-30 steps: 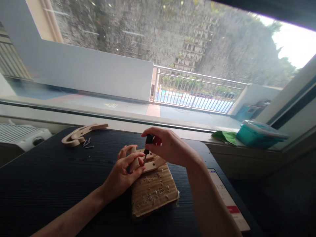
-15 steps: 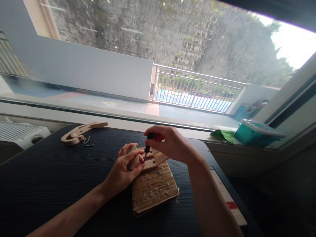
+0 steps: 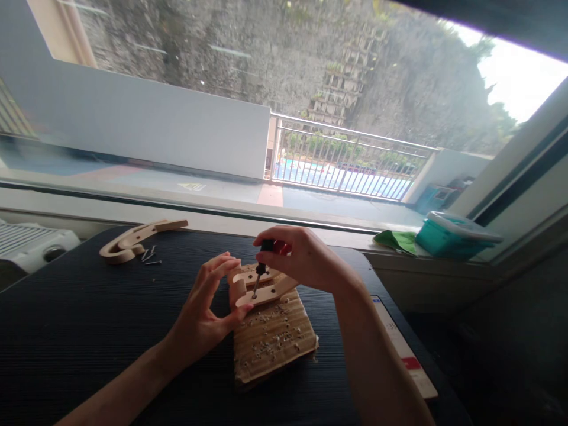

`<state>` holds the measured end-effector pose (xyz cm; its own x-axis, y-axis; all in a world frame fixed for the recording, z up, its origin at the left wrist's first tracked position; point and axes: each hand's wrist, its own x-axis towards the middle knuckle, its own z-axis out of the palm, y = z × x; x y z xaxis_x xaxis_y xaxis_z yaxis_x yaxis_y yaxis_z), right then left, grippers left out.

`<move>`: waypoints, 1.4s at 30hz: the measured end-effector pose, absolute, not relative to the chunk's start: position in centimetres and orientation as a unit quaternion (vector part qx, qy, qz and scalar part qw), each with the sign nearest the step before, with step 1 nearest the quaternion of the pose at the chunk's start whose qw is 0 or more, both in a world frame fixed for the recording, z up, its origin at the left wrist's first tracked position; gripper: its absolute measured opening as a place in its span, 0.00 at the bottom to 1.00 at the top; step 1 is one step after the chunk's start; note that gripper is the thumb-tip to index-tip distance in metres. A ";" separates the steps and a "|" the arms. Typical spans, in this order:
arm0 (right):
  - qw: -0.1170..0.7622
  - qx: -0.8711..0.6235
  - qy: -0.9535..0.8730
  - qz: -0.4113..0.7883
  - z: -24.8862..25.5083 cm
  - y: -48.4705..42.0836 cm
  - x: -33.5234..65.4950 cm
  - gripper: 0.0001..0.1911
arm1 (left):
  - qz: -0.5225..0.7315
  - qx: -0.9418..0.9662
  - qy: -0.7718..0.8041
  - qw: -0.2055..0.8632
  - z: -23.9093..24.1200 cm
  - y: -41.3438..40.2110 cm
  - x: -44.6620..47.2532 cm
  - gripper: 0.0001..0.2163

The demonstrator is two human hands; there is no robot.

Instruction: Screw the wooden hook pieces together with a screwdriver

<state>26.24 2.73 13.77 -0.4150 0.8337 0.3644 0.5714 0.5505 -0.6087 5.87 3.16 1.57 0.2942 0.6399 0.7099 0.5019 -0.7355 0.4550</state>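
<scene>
My right hand is wrapped round the handle of a screwdriver. The screwdriver stands nearly upright, its tip at a hole near the left end of a light wooden part. This part has two arms with dark holes and a short crosspiece at the left. My left hand spans that left end, thumb on the near side and fingertips at the far side, steadying it. Under the wood lies a thick piece of corrugated cardboard with a pitted, torn top.
Another curved wooden part rests at the table's far left, with several screws beside it. A phone lies along the right edge. A green cloth and a teal box sit on the windowsill. A white radiator stands left.
My left hand's fingers have moved off the crosspiece and spread wider round the end of the wood. The screwdriver remains in my right hand, its tip now visible at the hole. The view has shifted slightly.
</scene>
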 end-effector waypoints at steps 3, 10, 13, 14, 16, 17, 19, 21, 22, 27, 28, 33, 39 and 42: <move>0.319 -0.431 -0.820 0.199 13.7 2.7 26.3 0.13 | 0.477 0.797 0.361 0.079 1.4 3.0 5.9 0.21; 0.345 -0.417 -0.819 0.188 13.4 3.1 26.0 0.15 | 0.476 0.799 0.353 0.097 1.1 3.0 6.0 0.17; 0.347 -0.403 -0.828 0.179 13.5 3.1 25.9 0.14 | 0.473 0.803 0.349 0.095 1.0 3.1 5.9 0.18; 0.346 -0.398 -0.831 0.174 13.5 3.0 26.0 0.14 | 0.473 0.804 0.348 0.092 0.9 3.1 5.9 0.18; 0.345 -0.390 -0.837 0.166 13.6 3.0 26.1 0.14 | 0.473 0.806 0.345 0.090 1.0 3.2 5.9 0.17; 0.345 -0.388 -0.839 0.165 13.6 3.0 26.2 0.15 | 0.474 0.806 0.343 0.090 1.0 3.3 5.9 0.17; 0.349 -0.387 -0.837 0.167 13.5 3.1 26.3 0.14 | 0.477 0.805 0.341 0.090 1.0 3.3 5.9 0.16; 0.356 -0.386 -0.835 0.166 13.4 3.2 26.3 0.13 | 0.480 0.803 0.341 0.091 1.1 3.2 6.0 0.16; 0.360 -0.386 -0.833 0.164 13.3 3.3 26.3 0.12 | 0.481 0.802 0.341 0.091 1.1 3.2 6.0 0.16; 0.367 -0.380 -0.835 0.155 13.1 3.4 26.1 0.13 | 0.482 0.801 0.341 0.094 1.2 3.1 6.0 0.16; 0.366 -0.376 -0.837 0.156 13.1 3.3 26.1 0.14 | 0.482 0.801 0.342 0.096 1.2 3.1 6.0 0.16; 0.364 -0.374 -0.838 0.158 13.2 3.2 26.2 0.16 | 0.481 0.800 0.343 0.107 1.3 3.2 6.0 0.15; 0.368 -0.385 -0.834 0.145 13.1 3.4 26.1 0.14 | 0.481 0.800 0.340 0.110 1.1 3.3 5.9 0.15; 0.366 -0.374 -0.839 0.148 13.0 3.4 26.0 0.16 | 0.483 0.800 0.338 0.112 1.0 3.3 5.8 0.15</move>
<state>26.05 3.37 12.98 -0.4522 0.7365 0.5031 0.5204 0.6760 -0.5217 5.83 3.31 1.02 0.3056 0.6491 0.6966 0.4333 -0.7463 0.5053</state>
